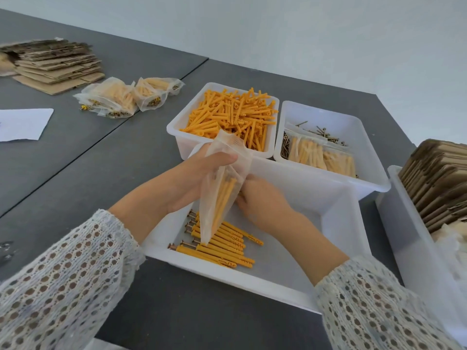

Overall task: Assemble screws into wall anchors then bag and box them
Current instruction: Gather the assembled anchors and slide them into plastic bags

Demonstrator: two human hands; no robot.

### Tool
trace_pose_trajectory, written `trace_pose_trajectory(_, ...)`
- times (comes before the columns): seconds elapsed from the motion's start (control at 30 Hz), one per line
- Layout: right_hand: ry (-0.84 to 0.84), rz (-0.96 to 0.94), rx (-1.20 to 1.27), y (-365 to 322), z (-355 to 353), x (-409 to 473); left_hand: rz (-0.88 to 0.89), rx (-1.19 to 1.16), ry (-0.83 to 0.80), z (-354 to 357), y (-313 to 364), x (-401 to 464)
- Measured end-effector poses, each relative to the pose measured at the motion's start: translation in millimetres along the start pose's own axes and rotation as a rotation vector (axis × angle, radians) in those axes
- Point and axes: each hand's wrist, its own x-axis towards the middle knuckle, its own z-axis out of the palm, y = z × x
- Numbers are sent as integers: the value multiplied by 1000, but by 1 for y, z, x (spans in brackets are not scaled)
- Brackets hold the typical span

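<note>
- Left hand (202,173) grips the neck of a clear bag (222,188); right hand (262,198) pinches its side, a few anchors already inside.
- Assembled anchors (222,246) in the tray (252,281) below await bagging.
- Filled bags (123,97) lie on the counter (88,160), unboxed; flat cartons (55,64) unfolded.

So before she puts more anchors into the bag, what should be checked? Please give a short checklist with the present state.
1. Bag held: ok, the left hand grips its upper part.
2. Bag mouth open: cannot tell, the top is bunched above the fingers.
3. Right hand free to pick: cannot tell, it is at the bag's side and blurred.
4. Assembled anchors ready: ok, a row lies in the front tray under the bag.
5. Bag over the tray: ok, drops would likely land inside.
6. Count in bag: cannot tell.
</note>
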Motion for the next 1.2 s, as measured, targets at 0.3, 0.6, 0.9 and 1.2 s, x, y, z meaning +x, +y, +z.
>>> trace_pose_trajectory(0.3,-90,-5,-216,-6,6,2,-20,-45,51,-3,-1,2)
trace_pose_trajectory(0.6,-95,17,-85,-8,9,4,-18,-113,89,-6,0,4)
trace_pose_trajectory(0.9,-216,-32,-136,-17,6,7,-24,-102,108,-5,0,4)
trace_pose_trajectory(1.2,-421,101,-175,14,-14,4,-7,-99,109,-3,3,3)
